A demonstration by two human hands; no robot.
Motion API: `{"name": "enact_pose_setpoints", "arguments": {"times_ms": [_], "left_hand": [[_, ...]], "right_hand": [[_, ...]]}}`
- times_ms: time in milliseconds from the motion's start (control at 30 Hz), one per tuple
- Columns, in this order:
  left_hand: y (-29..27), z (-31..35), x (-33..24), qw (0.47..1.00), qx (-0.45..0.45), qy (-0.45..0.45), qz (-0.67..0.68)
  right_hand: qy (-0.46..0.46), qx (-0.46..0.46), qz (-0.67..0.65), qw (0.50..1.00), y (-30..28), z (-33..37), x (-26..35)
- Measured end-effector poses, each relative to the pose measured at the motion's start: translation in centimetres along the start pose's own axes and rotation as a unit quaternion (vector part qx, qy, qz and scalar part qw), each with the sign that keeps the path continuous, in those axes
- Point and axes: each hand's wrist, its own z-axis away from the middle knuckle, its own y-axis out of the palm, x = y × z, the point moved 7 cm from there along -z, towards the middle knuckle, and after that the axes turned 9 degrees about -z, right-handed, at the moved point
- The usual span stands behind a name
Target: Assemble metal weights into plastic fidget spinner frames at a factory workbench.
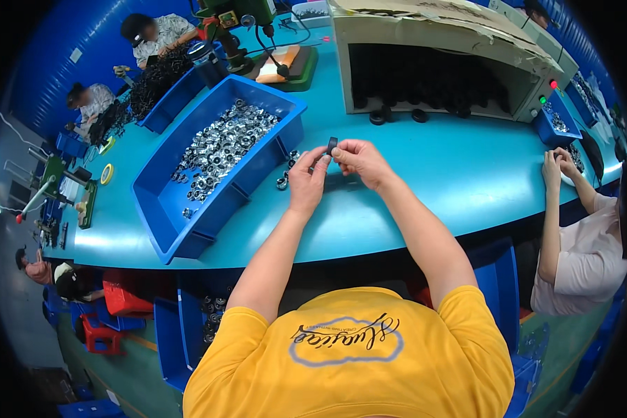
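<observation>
Over the turquoise table, both my hands meet at a small black ring-shaped part standing on edge. My right hand pinches it between thumb and fingertips. My left hand is closed too, its thumb and fingers pressed together against the part's left side; whether a second piece sits in them is hidden. Just left of that hand, a few small black-and-silver parts lie on the table. A blue bin farther left holds many shiny silver ring-like parts.
An open-fronted box with black round parts inside stands at the far side; some lie at its opening. Back left is a green press. A co-worker's hands work at the right, near a small blue bin. Other people sit far left.
</observation>
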Motion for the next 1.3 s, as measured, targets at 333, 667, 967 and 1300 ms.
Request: {"name": "enact_pose_setpoints", "arguments": {"times_ms": [333,667,967,1300], "left_hand": [[0.3,0.5,3.7,0.984,0.077,-0.104,0.120],[0.5,0.3,4.4,0.968,0.133,-0.109,0.183],[0.6,0.2,4.6,0.971,0.137,-0.103,0.166],[0.5,0.3,4.0,0.959,0.126,-0.139,0.212]], "right_hand": [[0.014,0.002,0.025,1.000,-0.7,-0.1,-2.1],[0.013,0.030,0.075,0.997,0.6,0.4,-1.2],[-0.008,0.025,0.093,0.995,0.4,0.0,-1.8],[0.007,0.066,0.147,0.987,0.1,0.9,-0.4]]}}
